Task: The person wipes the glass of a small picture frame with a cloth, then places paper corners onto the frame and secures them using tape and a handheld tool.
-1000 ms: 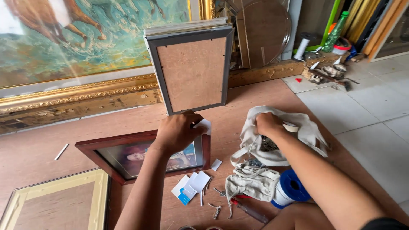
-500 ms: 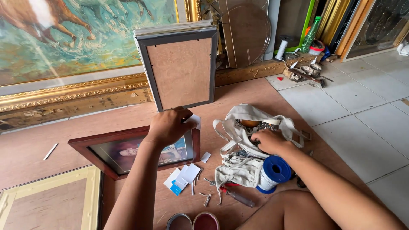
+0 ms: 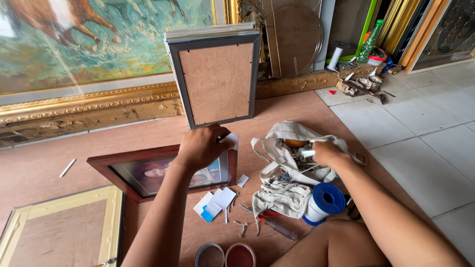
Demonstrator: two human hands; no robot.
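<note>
A picture-framing workshop. A big horse painting [image 3: 89, 39] in a gilt frame [image 3: 84, 106] leans along the far edge of the brown floor board [image 3: 307, 106]. Frames [image 3: 216, 79] stand and lie about, with moulding lengths [image 3: 396, 24] stacked at the far right corner, beside spools [image 3: 324, 202] and a screwdriver [image 3: 277, 227].

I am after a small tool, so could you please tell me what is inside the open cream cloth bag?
The right hand reaches into the cream cloth bag; something orange-brown and metal bits show at its mouth. Anything deeper is covered by cloth and hand.
</note>
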